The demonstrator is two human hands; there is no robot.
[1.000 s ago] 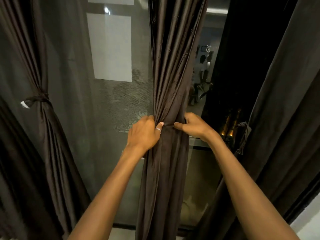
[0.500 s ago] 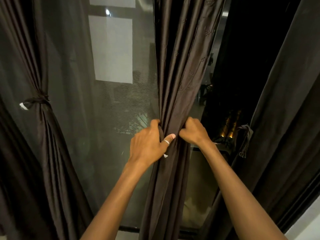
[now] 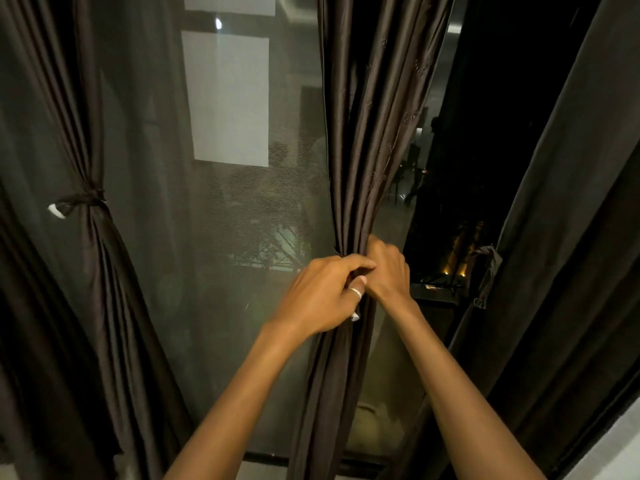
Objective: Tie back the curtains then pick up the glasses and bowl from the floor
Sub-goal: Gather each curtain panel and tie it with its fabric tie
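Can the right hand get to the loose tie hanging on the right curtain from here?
Probably yes, once it lets go. The right hand is shut on the middle curtain; the loose tie hangs just to its right with nothing between them.

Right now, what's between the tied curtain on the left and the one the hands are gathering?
In the head view, only window glass lies between the tied curtain and the middle curtain.

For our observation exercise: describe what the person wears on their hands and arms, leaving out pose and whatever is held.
Both forearms are bare, with no sleeves, watch or bracelets in view. The left hand wears a silver-coloured ring on one finger. The right hand shows no jewellery.
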